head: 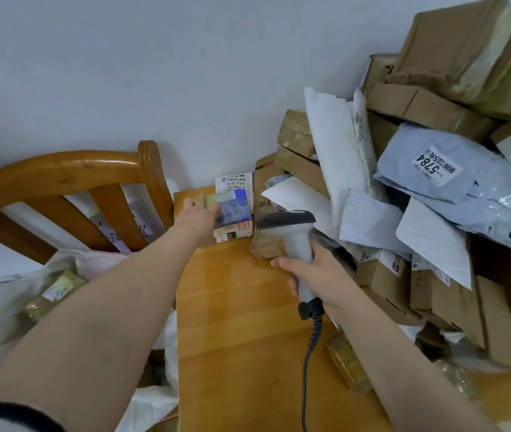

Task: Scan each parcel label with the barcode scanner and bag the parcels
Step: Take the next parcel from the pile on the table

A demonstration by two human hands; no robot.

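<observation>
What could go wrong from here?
1. The left hand lies on the lit top of the small box; its fingers may block the scan.
2. The parcel pile leans close to the scanner in the right hand; a bump might slide mailers down.

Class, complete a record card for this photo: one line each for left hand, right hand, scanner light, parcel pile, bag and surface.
left hand: holds the small box by its left end
right hand: grips the barcode scanner by its handle
scanner light: blue patch on the small box
parcel pile: boxes and mailers heaped at right
bag: white bag beside the chair, parcels inside
surface: wooden table
</observation>
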